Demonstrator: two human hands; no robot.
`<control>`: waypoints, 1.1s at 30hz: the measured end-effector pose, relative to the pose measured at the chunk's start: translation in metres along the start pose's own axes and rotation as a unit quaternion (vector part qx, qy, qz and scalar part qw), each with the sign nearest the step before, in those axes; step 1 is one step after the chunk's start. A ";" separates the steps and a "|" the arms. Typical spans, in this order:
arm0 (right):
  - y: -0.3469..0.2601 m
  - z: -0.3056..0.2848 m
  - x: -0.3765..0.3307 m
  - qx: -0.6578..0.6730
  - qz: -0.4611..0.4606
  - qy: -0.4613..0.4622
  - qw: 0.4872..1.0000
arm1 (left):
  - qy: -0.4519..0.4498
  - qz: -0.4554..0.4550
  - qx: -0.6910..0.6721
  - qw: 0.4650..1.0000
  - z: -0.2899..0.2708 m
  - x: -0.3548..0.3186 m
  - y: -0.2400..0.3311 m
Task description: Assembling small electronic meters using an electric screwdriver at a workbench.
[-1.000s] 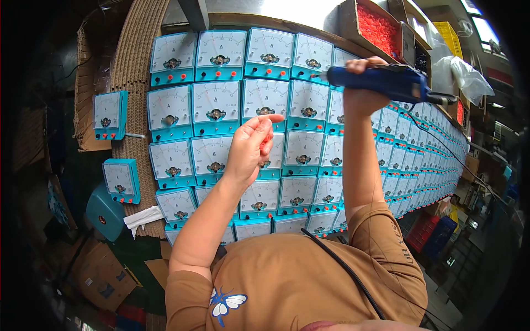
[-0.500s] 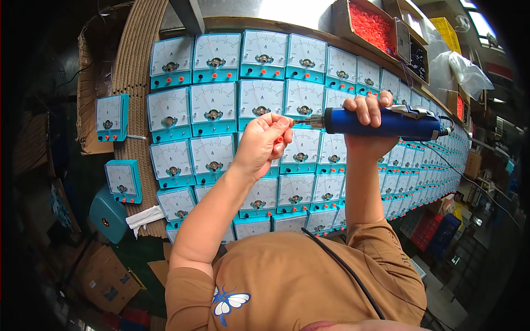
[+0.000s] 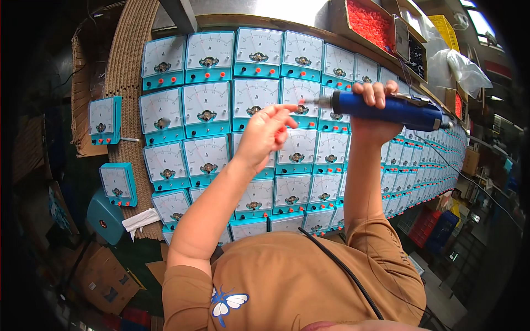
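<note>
Basically a counter (image 3: 132,66) covered in rows of teal analog panel meters (image 3: 207,113), white dials with red terminal knobs along the bottom edge; two loose meters (image 3: 105,119) sit apart on the left. Red parts bin (image 3: 369,19) top right. Right hand (image 3: 374,113) wraps the blue electric screwdriver (image 3: 386,107), fingers closed round the barrel, bit tip pointing left over a meter (image 3: 301,102) in the second row. Left hand (image 3: 264,138) hovers just beside the tip, fingers (image 3: 284,110) pinched together; whatever they hold is too small to tell.
</note>
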State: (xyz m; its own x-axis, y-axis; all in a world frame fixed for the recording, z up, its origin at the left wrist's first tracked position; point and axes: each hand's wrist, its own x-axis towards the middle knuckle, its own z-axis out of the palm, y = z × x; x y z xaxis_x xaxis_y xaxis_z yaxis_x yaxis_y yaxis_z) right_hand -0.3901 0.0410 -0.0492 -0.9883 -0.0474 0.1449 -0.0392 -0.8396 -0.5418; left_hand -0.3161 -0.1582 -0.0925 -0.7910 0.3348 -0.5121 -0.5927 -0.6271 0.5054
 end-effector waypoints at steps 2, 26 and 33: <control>0.000 -0.010 0.017 -0.120 -0.109 -0.011 0.987 | 0.007 0.002 -0.021 1.000 -0.018 0.005 -0.006; 0.007 -0.038 0.043 -0.148 -0.108 0.012 0.983 | 0.041 -0.012 -0.043 0.998 -0.026 -0.022 -0.022; -0.009 0.022 -0.041 0.022 0.087 -0.089 0.992 | 0.055 -0.002 -0.053 0.997 0.006 -0.032 -0.031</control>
State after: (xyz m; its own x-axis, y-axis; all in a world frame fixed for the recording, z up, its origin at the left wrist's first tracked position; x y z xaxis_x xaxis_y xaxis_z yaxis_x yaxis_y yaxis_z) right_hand -0.3456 0.0386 -0.0320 -0.9377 -0.2852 0.1983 0.1401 -0.8329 -0.5353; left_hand -0.2740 -0.1454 -0.0876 -0.7642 0.2616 -0.5896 -0.5715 -0.6983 0.4310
